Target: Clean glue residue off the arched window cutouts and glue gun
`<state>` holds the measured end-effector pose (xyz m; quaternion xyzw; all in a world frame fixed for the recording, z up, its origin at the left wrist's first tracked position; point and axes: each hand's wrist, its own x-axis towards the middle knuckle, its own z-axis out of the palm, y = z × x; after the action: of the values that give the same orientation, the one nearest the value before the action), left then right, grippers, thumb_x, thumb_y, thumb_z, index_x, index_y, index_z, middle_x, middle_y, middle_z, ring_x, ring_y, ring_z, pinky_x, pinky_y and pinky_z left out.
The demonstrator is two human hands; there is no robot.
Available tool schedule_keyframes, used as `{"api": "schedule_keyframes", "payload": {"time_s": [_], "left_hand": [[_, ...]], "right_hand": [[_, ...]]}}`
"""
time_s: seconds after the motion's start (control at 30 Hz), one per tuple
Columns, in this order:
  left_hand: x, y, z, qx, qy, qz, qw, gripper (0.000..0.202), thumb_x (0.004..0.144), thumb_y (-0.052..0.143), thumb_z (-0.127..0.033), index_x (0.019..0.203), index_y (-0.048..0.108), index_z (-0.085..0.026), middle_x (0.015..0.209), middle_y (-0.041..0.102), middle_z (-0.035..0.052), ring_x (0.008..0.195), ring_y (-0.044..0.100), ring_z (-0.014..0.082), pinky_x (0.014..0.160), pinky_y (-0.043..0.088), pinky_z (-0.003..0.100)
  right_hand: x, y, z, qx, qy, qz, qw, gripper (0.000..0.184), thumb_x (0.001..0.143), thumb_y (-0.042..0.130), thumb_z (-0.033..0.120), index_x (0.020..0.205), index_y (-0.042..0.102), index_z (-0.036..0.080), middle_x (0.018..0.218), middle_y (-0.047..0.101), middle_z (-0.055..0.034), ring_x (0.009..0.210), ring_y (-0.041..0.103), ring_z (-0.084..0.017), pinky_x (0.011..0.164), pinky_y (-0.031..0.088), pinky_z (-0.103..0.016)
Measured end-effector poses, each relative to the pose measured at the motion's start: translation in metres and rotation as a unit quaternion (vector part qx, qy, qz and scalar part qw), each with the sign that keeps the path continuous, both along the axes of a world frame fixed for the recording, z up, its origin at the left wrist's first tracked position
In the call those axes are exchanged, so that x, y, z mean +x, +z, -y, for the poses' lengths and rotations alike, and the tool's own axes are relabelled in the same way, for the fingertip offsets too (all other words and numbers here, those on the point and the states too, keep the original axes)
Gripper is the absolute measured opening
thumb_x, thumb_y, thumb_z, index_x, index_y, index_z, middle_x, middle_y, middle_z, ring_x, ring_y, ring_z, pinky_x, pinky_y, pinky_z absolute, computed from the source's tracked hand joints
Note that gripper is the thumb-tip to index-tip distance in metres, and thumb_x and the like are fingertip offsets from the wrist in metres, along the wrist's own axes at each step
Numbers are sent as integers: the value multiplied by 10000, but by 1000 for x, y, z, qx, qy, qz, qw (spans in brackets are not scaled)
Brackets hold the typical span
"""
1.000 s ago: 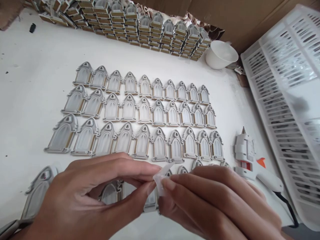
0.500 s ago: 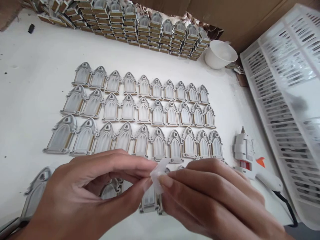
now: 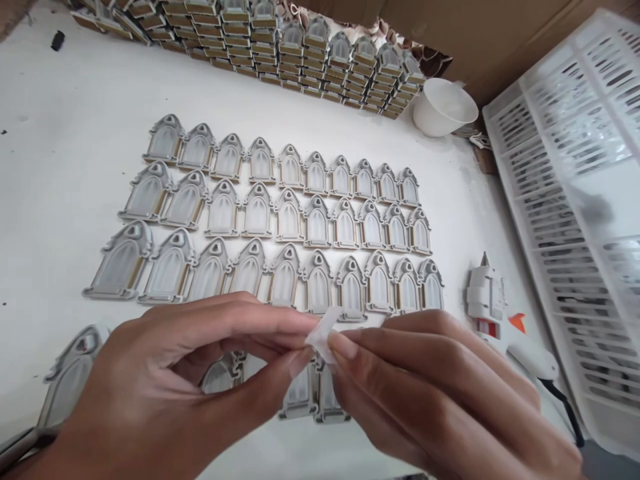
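Note:
Between my two hands is a small piece of whitish translucent sheet (image 3: 324, 331), folded or bent in the middle. My left hand (image 3: 200, 373) pinches its left side between thumb and forefinger. On its right side, the thumb and fingers of my right hand (image 3: 425, 380) press on it. Beneath my hands lie several small grey arch-shaped window pieces (image 3: 299, 395) with whitish panes, partly covered by my fingers. Farther off, rows of the same window pieces (image 3: 317, 223) lie flat on the white table (image 3: 75, 167).
Stacks of window pieces (image 3: 255, 50) line the back beside brown cardboard (image 3: 480, 40). A white cup (image 3: 444, 110) stands at back right, near a white slotted plastic basket (image 3: 555, 200). A glue gun (image 3: 487, 297) with an orange trigger lies at right. At lower left is a dark tool (image 3: 23, 447), partly seen.
My right hand has shifted slightly right and the fingertips have moved along the sheet, which looks more folded. The view has tilted a little.

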<state>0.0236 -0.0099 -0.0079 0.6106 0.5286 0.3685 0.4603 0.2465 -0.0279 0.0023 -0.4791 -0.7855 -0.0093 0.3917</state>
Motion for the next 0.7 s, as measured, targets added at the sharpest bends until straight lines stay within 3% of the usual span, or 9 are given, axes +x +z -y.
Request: {"api": "schedule_keyframes", "payload": {"time_s": [0.03, 0.13, 0.2, 0.3, 0.47, 0.6, 0.7], "left_hand": [[0, 0, 0, -12, 0, 8, 1000, 263, 930, 967, -298, 1051, 932, -529, 950, 929, -172, 774, 913, 122, 769, 697, 80], [0, 0, 0, -47, -1, 27, 999, 214, 916, 985, -326, 1027, 938, -503, 931, 930, -154, 759, 908, 122, 768, 692, 78], [-1, 0, -1, -68, -2, 34, 997, 221, 906, 1000, -332, 1047, 943, -492, 911, 929, -141, 743, 903, 121, 756, 687, 71], [-3, -1, -1, -90, -6, 42, 995, 215, 894, 1017, -348, 1046, 948, -483, 883, 924, -128, 717, 894, 120, 724, 675, 57], [-6, -2, 1, -126, -12, 65, 990, 200, 887, 1032, -385, 1027, 948, -498, 896, 927, -129, 741, 909, 138, 727, 691, 75], [-11, -5, -2, -218, -40, 93, 971, 191, 918, 1020, -409, 1083, 938, -459, 954, 947, -84, 826, 935, 183, 747, 714, 110], [-18, -13, -2, -240, -26, 98, 965, 423, 822, 1085, -361, 1194, 909, -459, 936, 941, -88, 804, 929, 187, 731, 695, 96]], "right_hand": [[-4, -3, 3, 10, -30, -59, 998, 216, 1114, 818, 210, 898, 832, 218, 753, 828, 18, 545, 669, -114, 467, 515, -268], [-12, -8, 8, -5, -55, -113, 992, 203, 1138, 805, 279, 939, 821, 242, 707, 809, 52, 514, 659, -119, 444, 488, -292], [-11, -4, 5, -9, -55, -113, 992, 181, 1108, 838, 229, 930, 811, 219, 750, 848, 33, 554, 719, -131, 453, 491, -298], [-6, 7, -6, 2, 6, -58, 998, 209, 1060, 871, 136, 870, 792, 177, 790, 888, -16, 592, 793, -143, 465, 525, -279], [4, 14, -11, 13, 18, -32, 999, 244, 1086, 822, 105, 858, 780, 182, 748, 875, -21, 551, 780, -145, 441, 531, -286], [14, 6, -8, -71, 56, -19, 996, 114, 1031, 948, 207, 995, 841, 216, 809, 872, 9, 586, 764, -127, 520, 642, -270], [14, -4, -11, -110, 58, -110, 986, 152, 1011, 960, 169, 1015, 823, 233, 856, 863, 17, 668, 788, -130, 591, 675, -266]]}}
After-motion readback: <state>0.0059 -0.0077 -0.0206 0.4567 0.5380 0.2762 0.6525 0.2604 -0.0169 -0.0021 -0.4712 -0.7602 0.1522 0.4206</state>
